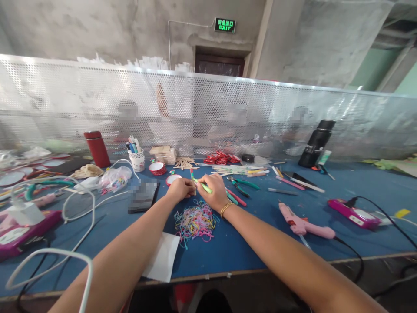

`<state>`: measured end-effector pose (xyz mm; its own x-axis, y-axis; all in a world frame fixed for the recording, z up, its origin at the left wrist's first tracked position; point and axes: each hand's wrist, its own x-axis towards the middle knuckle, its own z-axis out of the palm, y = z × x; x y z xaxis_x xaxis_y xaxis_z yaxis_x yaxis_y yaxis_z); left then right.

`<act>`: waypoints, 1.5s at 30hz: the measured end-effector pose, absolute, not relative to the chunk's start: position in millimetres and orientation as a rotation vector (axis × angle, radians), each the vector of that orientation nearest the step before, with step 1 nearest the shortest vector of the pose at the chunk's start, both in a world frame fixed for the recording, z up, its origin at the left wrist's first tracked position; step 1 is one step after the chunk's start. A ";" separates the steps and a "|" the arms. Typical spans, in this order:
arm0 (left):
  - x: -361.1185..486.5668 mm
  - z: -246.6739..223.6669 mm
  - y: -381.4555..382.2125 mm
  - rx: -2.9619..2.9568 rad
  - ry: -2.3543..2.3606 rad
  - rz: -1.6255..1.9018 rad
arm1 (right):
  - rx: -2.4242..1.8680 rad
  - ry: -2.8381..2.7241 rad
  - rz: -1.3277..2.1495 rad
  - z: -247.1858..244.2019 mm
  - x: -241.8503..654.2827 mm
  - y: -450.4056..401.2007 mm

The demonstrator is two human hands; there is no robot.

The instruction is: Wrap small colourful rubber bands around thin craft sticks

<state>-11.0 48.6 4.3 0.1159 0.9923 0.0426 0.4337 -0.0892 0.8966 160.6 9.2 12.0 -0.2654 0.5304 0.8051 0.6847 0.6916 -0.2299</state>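
Observation:
My right hand [213,191], with a gold bracelet at the wrist, grips a light green pen [205,187]. Its tip points at a small striped stick [192,174], red at the top and green below. My left hand [182,190] pinches the lower end of that stick, close beside my right fingers. Just below both hands lies a tangled pile of colourful elastic strands [197,221] on the blue table [228,256]. Behind my left hand is a round white piece with a red rim [172,179].
A pink glue gun [304,226] lies at right, near green-handled pliers [240,188]. A black phone [143,197] and white cables are at left. Red bottle [97,149], pen cup [137,159], wooden sticks [186,163] and black flask [316,144] stand or lie farther back.

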 end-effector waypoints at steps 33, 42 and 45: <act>-6.7 15.9 38.6 1.604 1.397 0.955 | -0.854 -1.887 -0.196 8.9 162.0 10.2; -11.9 12.6 42.2 1.683 1.362 0.946 | -0.858 -1.829 -0.257 7.4 159.9 7.5; -14.2 10.1 46.2 1.739 1.351 0.936 | -0.858 -1.837 -0.300 8.6 160.2 2.7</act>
<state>-14.2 46.2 10.1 0.1828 0.9772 0.1084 0.4445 -0.1805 0.8774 160.2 2.7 8.6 -0.2045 0.4179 0.8852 0.6779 0.7128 -0.1799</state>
